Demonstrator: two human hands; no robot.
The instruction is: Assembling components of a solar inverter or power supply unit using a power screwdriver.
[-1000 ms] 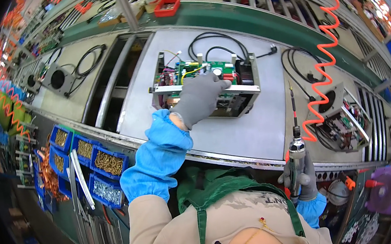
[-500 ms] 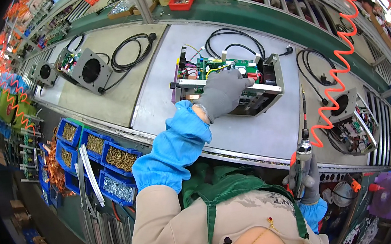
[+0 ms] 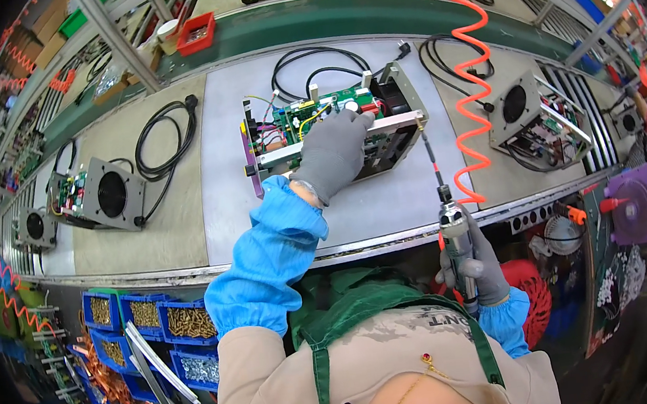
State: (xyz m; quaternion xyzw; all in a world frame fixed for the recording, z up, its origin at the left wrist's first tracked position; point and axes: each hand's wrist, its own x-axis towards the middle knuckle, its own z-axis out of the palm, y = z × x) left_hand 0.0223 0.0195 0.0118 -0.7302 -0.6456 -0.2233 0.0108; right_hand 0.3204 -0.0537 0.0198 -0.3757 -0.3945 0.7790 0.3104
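An opened electronic unit (image 3: pixel 409 95) with a green circuit board (image 3: pixel 332 103), coloured wires and a black fan lies on the white work surface. Along its near side runs a pale metal rail (image 3: pixel 393 122). My left hand (image 3: pixel 332 155), in a grey glove, is closed over this rail, with its fingertips above the board. In my right hand (image 3: pixel 486 267), also gloved, is an air screwdriver (image 3: pixel 455 228) on a coiled orange hose (image 3: pixel 468 126). Its long bit points away from me, with the tip at the rail's right end, where a small brass-coloured screw seems to sit.
Blue bins (image 3: pixel 189 321) of brass and silver screws stand at the lower left. Similar units with fans, one on the left (image 3: pixel 111 190) and one on the right (image 3: pixel 518 106), sit along the bench with black cables. A red tray (image 3: pixel 196 33) is at the back.
The screwdriver has moved from right of the unit to the rail's right end. My left hand keeps its hold on the rail. The whole view has shifted and turned.
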